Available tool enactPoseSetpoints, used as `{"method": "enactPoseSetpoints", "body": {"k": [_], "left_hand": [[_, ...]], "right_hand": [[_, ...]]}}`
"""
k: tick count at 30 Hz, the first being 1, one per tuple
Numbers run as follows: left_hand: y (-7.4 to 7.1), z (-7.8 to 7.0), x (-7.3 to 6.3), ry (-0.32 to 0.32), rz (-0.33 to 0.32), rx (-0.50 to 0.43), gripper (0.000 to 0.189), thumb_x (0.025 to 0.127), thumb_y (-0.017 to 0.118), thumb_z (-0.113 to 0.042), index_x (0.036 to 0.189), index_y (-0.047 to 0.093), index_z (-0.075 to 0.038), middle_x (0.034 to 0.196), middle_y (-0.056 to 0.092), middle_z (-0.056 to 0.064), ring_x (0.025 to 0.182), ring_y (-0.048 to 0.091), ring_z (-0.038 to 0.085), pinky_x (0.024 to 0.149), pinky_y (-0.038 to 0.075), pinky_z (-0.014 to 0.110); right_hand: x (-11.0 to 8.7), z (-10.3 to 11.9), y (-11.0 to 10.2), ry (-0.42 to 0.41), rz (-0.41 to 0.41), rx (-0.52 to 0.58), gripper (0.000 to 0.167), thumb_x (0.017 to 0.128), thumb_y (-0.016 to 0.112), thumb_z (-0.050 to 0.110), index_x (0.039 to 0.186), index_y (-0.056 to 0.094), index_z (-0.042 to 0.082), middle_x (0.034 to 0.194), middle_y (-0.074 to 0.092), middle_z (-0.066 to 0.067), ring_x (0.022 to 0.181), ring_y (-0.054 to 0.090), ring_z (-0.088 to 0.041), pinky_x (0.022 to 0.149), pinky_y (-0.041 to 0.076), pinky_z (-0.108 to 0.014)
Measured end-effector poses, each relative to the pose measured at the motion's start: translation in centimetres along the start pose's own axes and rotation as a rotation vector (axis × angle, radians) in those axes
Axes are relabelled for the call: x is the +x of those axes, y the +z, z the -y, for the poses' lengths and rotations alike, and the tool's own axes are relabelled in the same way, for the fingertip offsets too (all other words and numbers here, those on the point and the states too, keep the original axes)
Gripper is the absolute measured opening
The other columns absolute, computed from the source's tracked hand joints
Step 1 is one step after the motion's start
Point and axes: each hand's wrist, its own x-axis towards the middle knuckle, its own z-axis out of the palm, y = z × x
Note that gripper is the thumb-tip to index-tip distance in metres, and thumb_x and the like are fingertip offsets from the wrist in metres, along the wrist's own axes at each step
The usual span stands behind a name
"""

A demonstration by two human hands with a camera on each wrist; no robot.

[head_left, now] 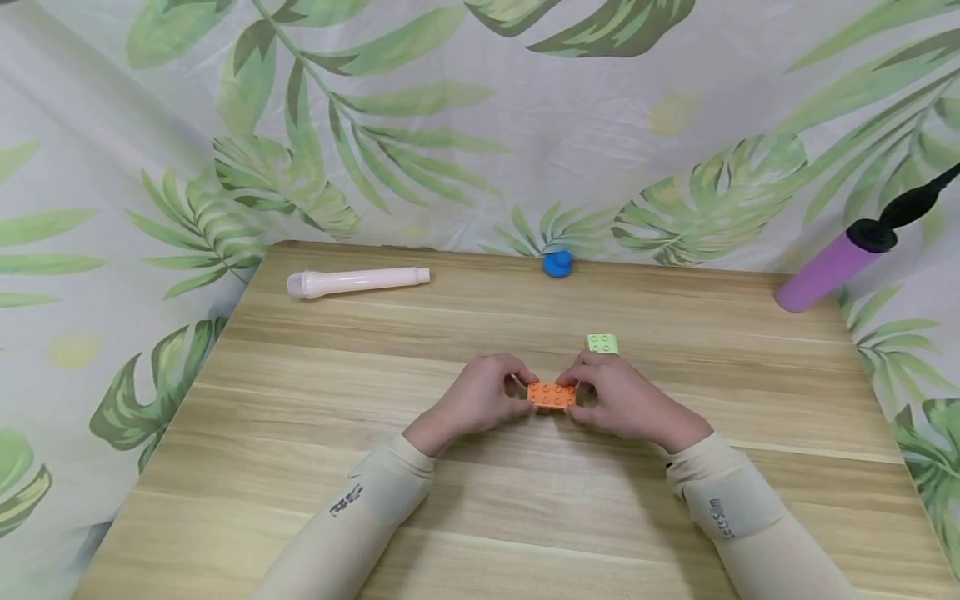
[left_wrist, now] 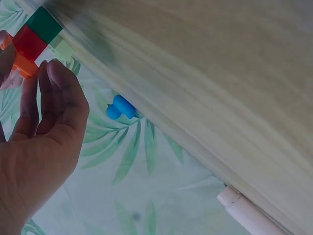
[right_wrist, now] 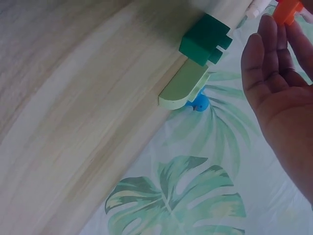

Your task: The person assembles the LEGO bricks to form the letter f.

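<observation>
Cream sleeves (head_left: 375,492) lead to the left hand (head_left: 483,392) and right hand (head_left: 621,400), pinching opposite ends of an orange block (head_left: 551,395) over the wooden surface (head_left: 322,400), near a pale green block (head_left: 602,342). One red block (left_wrist: 31,43) and dark green block (left_wrist: 44,24) show below, perhaps joined.

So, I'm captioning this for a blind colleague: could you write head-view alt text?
A left hand and right hand pinch an orange toy brick over a wood-grain table; beyond are a green brick, blue toy, pink microphone and purple tube.

Orange brick (left_wrist: 24,65) — blue toy (left_wrist: 122,106) apart
</observation>
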Motion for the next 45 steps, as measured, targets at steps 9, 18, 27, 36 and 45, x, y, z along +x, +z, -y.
{"method": "enactPoseSetpoints", "body": {"k": [9, 18, 27, 36, 45], "left_hand": [[0.0, 0.1, -0.2, -0.02, -0.016, 0.034, 0.032, 0.087, 0.088, -0.015, 0.116, 0.076, -0.011, 0.107, 0.075, 0.003, 0.09, 0.069, 0.017, 0.076, 0.055, 0.028], [0.0, -0.1, -0.3, -0.036, -0.015, 0.014, 0.035, 0.088, 0.087, -0.015, 0.12, 0.075, -0.01, 0.112, 0.074, 0.003, 0.095, 0.07, 0.018, 0.079, 0.057, 0.031], [0.0, -0.1, -0.4, -0.034, -0.03, 0.013, 0.035, 0.087, 0.088, -0.015, 0.119, 0.075, -0.01, 0.111, 0.074, 0.002, 0.095, 0.07, 0.018, 0.079, 0.057, 0.031], [0.0, -0.1, -0.3, -0.024, -0.031, 0.017, 0.034, 0.087, 0.088, -0.014, 0.118, 0.075, -0.009, 0.11, 0.073, 0.003, 0.094, 0.07, 0.02, 0.079, 0.057, 0.032], [0.2, -0.1, -0.2, -0.029, -0.014, 0.018, 0.034, 0.087, 0.088, -0.014, 0.119, 0.075, -0.01, 0.112, 0.073, 0.003, 0.095, 0.069, 0.018, 0.081, 0.057, 0.032]], "right_hand": [[-0.8, -2.2, -1.2, 0.062, -0.034, 0.081, 0.041, 0.092, 0.085, 0.023, 0.128, 0.072, 0.008, 0.117, 0.072, -0.006, 0.1, 0.067, -0.021, 0.088, 0.057, -0.043], [-1.3, -4.1, -1.5, 0.108, -0.017, 0.011, 0.041, 0.089, 0.085, 0.017, 0.127, 0.073, 0.006, 0.113, 0.07, -0.007, 0.098, 0.066, -0.023, 0.086, 0.057, -0.045], [-1.3, -4.0, -1.0, 0.145, 0.02, 0.014, 0.04, 0.092, 0.082, 0.014, 0.13, 0.071, 0.005, 0.103, 0.07, -0.002, 0.091, 0.063, -0.017, 0.082, 0.055, -0.039], [-1.6, -3.3, -1.3, 0.149, 0.159, -0.023, 0.054, 0.09, 0.083, 0.018, 0.139, 0.063, 0.007, 0.081, 0.063, 0.005, 0.07, 0.054, -0.009, 0.068, 0.048, -0.03], [-1.7, -3.8, -0.9, 0.15, 0.096, -0.025, 0.051, 0.09, 0.081, 0.013, 0.138, 0.063, 0.006, 0.09, 0.063, 0.0, 0.075, 0.054, -0.011, 0.072, 0.048, -0.032]]}}
